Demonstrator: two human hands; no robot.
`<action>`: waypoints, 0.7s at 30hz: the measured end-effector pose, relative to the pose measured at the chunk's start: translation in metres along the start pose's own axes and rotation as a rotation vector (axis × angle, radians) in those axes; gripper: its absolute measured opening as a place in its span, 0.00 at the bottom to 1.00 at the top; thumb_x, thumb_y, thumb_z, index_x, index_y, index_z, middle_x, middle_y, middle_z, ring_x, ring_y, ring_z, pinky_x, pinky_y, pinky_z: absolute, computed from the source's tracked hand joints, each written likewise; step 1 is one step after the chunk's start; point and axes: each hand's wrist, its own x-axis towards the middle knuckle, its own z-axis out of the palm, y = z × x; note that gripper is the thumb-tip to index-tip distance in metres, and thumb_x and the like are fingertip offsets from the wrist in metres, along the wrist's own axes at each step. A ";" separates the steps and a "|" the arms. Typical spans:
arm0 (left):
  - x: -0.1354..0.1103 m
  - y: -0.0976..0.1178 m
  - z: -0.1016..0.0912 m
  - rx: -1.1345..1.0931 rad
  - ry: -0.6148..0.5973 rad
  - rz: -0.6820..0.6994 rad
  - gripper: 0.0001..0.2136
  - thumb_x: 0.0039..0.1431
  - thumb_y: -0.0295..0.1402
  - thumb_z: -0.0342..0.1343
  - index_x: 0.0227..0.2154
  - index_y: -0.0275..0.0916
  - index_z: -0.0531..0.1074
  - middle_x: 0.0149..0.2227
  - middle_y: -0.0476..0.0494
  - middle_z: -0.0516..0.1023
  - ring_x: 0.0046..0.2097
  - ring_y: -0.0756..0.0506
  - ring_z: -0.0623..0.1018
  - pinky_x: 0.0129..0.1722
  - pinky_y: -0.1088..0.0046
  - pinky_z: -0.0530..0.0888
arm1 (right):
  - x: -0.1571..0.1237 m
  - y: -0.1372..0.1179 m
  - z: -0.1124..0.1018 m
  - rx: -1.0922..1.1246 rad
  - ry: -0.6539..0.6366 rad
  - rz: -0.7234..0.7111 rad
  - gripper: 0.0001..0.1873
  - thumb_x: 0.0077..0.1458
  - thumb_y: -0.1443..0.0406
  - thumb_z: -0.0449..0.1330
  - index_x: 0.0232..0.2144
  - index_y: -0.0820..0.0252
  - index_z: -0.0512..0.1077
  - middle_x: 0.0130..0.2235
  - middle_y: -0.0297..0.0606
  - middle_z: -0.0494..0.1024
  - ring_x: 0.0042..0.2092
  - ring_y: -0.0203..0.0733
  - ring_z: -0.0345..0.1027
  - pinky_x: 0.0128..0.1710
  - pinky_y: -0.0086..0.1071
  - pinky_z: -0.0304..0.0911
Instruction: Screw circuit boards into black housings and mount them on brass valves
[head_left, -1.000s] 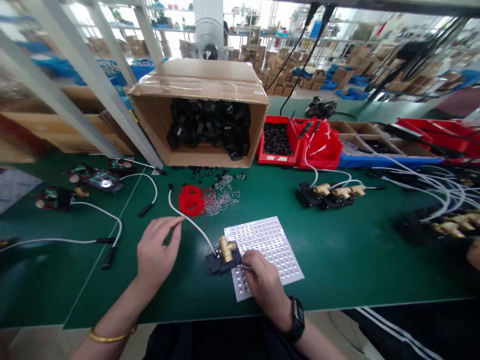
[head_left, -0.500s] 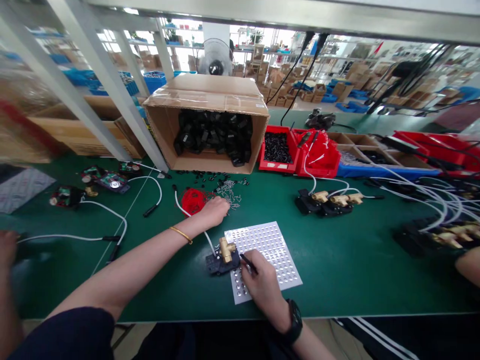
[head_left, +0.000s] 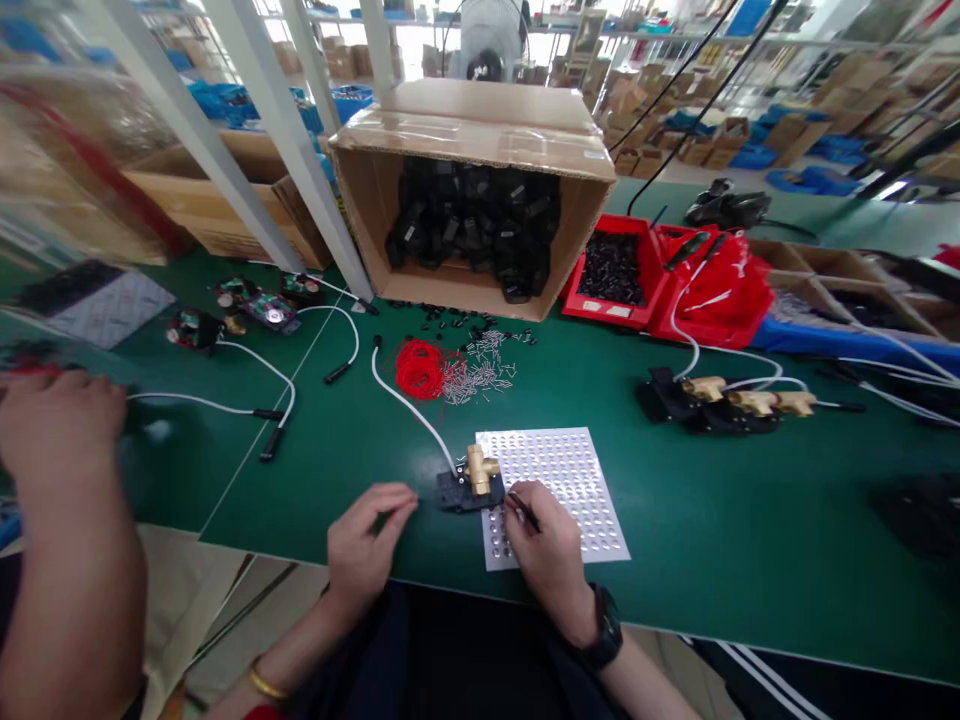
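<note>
A black housing with a brass T-shaped valve on top lies on the green bench, its white cable running up and left. My right hand is closed around a slim black pen-like tool, just right of the housing and over a white sheet dotted with rows of shiny round pieces. My left hand is left of the housing, apart from it, with thumb and forefinger pinched together. Anything between those fingertips is too small to make out.
Behind lie a red wire bundle and scattered small metal pins. A cardboard box of black parts and a red bin stand at the back. More valve assemblies are at right. A co-worker's hand is at left.
My left hand has drawn back from the metal pins towards me and now pinches left of the housing. My right hand stays beside the housing with the tool. The view has shifted.
</note>
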 end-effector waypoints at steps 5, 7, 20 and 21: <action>-0.020 0.000 0.017 0.057 -0.194 0.355 0.06 0.56 0.23 0.54 0.34 0.38 0.74 0.31 0.45 0.80 0.33 0.49 0.79 0.36 0.73 0.77 | 0.001 -0.002 0.001 -0.014 0.012 -0.024 0.08 0.51 0.74 0.51 0.29 0.57 0.64 0.26 0.35 0.70 0.29 0.38 0.66 0.30 0.29 0.61; -0.020 -0.001 0.022 0.082 -0.197 0.376 0.07 0.57 0.23 0.53 0.36 0.38 0.73 0.32 0.44 0.80 0.34 0.48 0.79 0.38 0.71 0.77 | 0.000 -0.003 0.001 -0.016 0.014 -0.018 0.08 0.51 0.74 0.50 0.28 0.57 0.64 0.26 0.35 0.70 0.29 0.38 0.66 0.30 0.29 0.61; -0.019 0.005 0.035 0.225 -0.237 0.167 0.04 0.58 0.30 0.55 0.29 0.38 0.73 0.26 0.49 0.78 0.29 0.49 0.76 0.32 0.73 0.72 | -0.001 0.006 0.000 0.016 -0.082 -0.042 0.09 0.52 0.74 0.49 0.27 0.57 0.64 0.30 0.38 0.71 0.33 0.40 0.68 0.33 0.32 0.65; -0.019 0.006 0.036 0.223 -0.232 0.129 0.05 0.58 0.31 0.55 0.27 0.38 0.72 0.26 0.49 0.77 0.28 0.50 0.76 0.31 0.73 0.72 | -0.001 0.007 -0.001 0.023 -0.099 -0.049 0.09 0.53 0.74 0.50 0.27 0.57 0.65 0.30 0.39 0.72 0.34 0.40 0.68 0.33 0.32 0.65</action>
